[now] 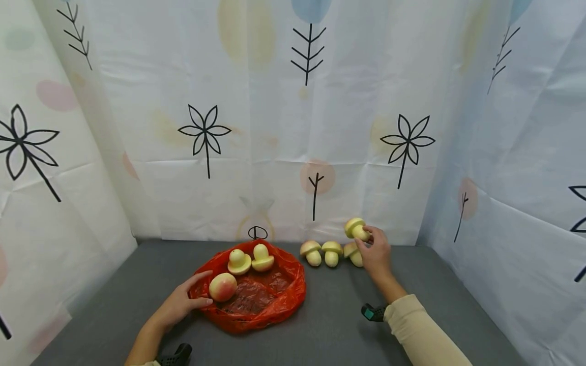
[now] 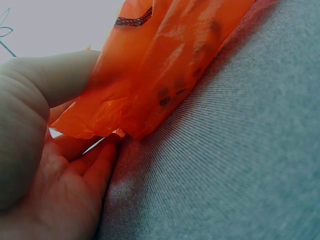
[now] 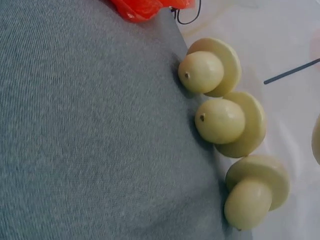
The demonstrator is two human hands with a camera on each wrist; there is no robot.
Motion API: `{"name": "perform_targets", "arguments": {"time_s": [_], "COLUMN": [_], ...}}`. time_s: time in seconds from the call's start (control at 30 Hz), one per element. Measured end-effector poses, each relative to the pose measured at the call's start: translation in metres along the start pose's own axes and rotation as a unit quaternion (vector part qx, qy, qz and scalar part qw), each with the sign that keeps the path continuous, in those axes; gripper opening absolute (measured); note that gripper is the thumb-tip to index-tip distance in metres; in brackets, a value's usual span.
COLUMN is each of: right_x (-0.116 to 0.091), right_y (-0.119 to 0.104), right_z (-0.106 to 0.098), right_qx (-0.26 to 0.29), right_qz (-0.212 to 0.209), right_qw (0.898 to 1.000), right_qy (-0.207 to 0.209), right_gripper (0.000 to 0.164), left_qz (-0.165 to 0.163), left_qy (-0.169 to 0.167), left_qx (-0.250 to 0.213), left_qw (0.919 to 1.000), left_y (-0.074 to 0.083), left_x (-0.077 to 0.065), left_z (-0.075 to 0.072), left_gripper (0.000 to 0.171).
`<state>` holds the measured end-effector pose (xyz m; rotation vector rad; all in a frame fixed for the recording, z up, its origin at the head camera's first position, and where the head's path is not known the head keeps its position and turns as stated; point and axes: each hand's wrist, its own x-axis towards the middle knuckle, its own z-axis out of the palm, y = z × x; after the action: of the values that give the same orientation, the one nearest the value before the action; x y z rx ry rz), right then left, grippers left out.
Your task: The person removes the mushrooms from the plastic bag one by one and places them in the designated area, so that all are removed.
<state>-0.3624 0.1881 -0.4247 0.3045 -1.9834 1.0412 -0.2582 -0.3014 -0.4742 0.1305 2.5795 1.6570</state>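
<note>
My right hand [image 1: 377, 254] pinches a toy mushroom [image 1: 354, 229] by its stem, raised above the back of the table. Only a sliver of this mushroom [image 3: 316, 140] enters the right wrist view. Below it, three more toy mushrooms stand in a row: a left one [image 1: 311, 252], a middle one [image 1: 331, 253] and a right one [image 1: 353, 253], partly covered by my hand. My left hand [image 1: 180, 302] holds the left edge of a red plastic bag [image 1: 295, 300], the film between thumb and fingers [image 2: 95, 170]. Inside lie a peach [image 1: 223, 287] and two upturned mushrooms [image 1: 239, 262].
The grey tabletop [image 1: 334, 330] runs back to a white patterned curtain [image 1: 270, 127], which also closes off both sides. The mushroom row stands close to that curtain, right of the bag. Black wrist devices [image 1: 373, 312] sit at both wrists.
</note>
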Motion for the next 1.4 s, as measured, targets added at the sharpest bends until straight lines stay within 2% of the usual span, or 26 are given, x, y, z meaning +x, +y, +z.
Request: {"name": "perform_targets", "arguments": {"time_s": [0.4, 0.7, 0.83, 1.13, 1.4], "right_x": [-0.007, -0.016, -0.019, -0.027, -0.030], "right_y": [0.018, 0.034, 0.039, 0.048, 0.052], "right_z": [-0.011, -0.019, -0.023, -0.027, -0.028], "right_qx": [-0.015, -0.039, -0.050, -0.089, -0.105], "right_qz": [0.052, 0.066, 0.071, 0.124, 0.157], "right_qw": [0.998, 0.997, 0.996, 0.988, 0.982], "right_qy": [0.018, 0.033, 0.022, -0.004, -0.031], "right_gripper": [0.038, 0.036, 0.034, 0.033, 0.034], "left_qz": [0.003, -0.006, -0.008, -0.017, -0.011], "left_qy": [0.000, 0.005, 0.008, 0.008, 0.007], "left_qx": [0.001, 0.011, 0.012, 0.010, 0.002], "left_qw": [1.0000, 0.9999, 0.9999, 0.9998, 0.9999], "left_y": [0.002, 0.000, 0.000, 0.000, -0.001], "left_x": [-0.001, -0.001, -0.001, -0.001, 0.000], "left_z": [0.001, 0.001, 0.001, 0.002, 0.001], "left_gripper": [0.075, 0.076, 0.075, 0.075, 0.075]}}
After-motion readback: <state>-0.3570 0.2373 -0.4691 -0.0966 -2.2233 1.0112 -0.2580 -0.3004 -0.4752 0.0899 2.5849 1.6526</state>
